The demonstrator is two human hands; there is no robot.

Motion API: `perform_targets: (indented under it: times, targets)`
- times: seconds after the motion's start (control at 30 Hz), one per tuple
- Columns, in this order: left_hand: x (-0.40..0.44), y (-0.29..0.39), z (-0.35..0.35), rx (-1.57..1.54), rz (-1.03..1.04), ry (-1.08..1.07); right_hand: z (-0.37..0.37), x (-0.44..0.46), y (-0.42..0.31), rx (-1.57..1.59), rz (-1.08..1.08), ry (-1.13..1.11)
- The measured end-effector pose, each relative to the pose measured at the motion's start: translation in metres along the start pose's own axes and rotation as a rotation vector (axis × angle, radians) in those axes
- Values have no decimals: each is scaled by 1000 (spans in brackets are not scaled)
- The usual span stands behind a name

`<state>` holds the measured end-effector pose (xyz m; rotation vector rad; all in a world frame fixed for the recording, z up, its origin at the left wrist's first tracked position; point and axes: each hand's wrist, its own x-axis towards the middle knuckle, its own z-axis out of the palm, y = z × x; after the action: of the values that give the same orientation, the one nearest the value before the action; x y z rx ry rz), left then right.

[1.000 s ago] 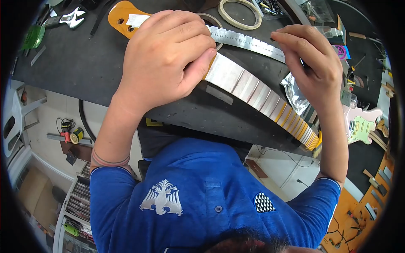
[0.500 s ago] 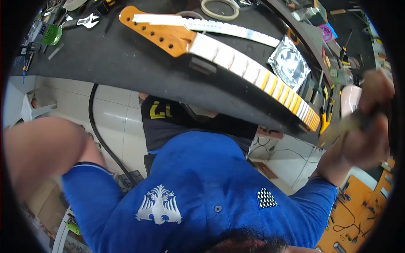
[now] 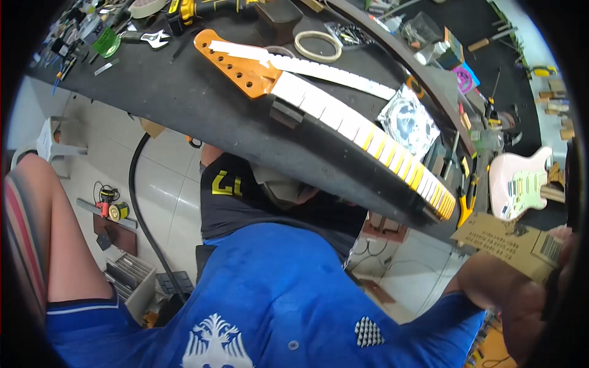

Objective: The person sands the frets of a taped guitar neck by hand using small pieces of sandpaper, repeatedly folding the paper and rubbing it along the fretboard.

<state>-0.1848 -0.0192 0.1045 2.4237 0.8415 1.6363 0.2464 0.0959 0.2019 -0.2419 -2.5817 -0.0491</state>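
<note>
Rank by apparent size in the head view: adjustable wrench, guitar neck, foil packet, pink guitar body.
1. Guitar neck
2. Foil packet and pink guitar body: too alike to rank
3. Adjustable wrench

Long wooden guitar neck (image 3: 334, 114), centre: amber-orange headstock (image 3: 262, 84), white fretboard (image 3: 386, 150) with yellow cross-stripes toward lower right. Flat tan cardboard piece (image 3: 503, 242), lower right: dark print, black-and-white barcode (image 3: 550, 247). Flat surface (image 3: 184, 107): black. Short-sleeved polo shirt (image 3: 276, 276), bottom: blue, white bird emblem (image 3: 216, 348), black-and-white checked patch (image 3: 369, 331). Electric guitar body (image 3: 503, 168), right: pale pink, mint-green pickguard (image 3: 532, 191).
</note>
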Motion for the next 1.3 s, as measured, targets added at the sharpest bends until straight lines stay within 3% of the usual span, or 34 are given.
perform_targets:
  times: [0.57,0.7,0.83,0.97,1.03,1.13,1.3]
  targets:
    - [8,21,-23,-59,118,292,15,-14,-4,89,73,45]
    - [11,29,-30,-101,200,463,36,-4,4,229,266,93]
    - [7,23,-29,-171,188,682,80,13,19,613,607,116]
    - [-13,-23,23,-375,-150,832,137,-5,27,1186,913,138]
    - [-20,-40,75,-543,-442,724,159,-9,22,1306,1031,203]
    - [-28,-37,141,-667,-872,369,175,-9,15,1365,1148,240]
    - [-31,-43,166,-639,-981,209,191,-5,8,1429,1175,277]
